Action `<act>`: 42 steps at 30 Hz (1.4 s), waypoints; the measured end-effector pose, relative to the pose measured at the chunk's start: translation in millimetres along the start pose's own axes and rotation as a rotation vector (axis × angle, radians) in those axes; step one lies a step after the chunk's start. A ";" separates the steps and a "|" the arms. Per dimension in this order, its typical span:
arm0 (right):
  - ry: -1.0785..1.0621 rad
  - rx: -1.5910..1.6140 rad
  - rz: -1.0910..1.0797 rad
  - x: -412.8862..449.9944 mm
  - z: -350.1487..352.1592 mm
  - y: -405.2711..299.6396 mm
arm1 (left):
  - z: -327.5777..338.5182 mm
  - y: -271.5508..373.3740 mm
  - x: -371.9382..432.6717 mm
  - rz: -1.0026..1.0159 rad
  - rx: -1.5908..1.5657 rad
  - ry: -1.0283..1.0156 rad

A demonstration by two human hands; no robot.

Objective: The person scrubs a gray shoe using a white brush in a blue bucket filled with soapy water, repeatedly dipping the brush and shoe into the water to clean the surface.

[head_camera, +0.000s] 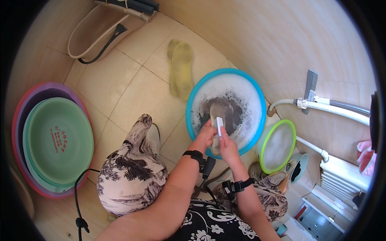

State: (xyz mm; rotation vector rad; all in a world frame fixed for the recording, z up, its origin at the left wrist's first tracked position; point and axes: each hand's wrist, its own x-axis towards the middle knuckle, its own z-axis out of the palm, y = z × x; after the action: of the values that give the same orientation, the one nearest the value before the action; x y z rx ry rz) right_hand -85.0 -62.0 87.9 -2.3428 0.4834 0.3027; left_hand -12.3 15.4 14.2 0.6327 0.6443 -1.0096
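A blue-rimmed basin full of foamy, greyish water stands on the floor before me. Over its near side my left hand grips a wet, dark-stained shoe insole, whose far end reaches above the murky water. My right hand is closed around a white scrubbing brush. The bristles lie against the insole's upper face, close to my left fingers. Beyond the basin, on the tiles, a pair of yellowish insoles lies partly overlapped. Foam hides whatever is lower in the basin.
Nested plastic basins stand at the left. To the right are a green-rimmed bucket of cloudy water, shoes, wall pipes and a radiator. A beige tub with a dark handle sits far left; a black cable runs near my knee.
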 end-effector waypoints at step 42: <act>0.033 0.790 0.602 3.6 -9.5 36.4 | -8.8 -55.2 14.7 -0.083 -0.217 0.153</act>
State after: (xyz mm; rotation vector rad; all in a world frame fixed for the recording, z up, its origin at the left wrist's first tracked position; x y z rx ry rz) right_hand -96.4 -94.1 71.4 -1.4026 1.0955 0.2781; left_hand -58.2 -8.0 -12.2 0.4982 0.9073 -0.9580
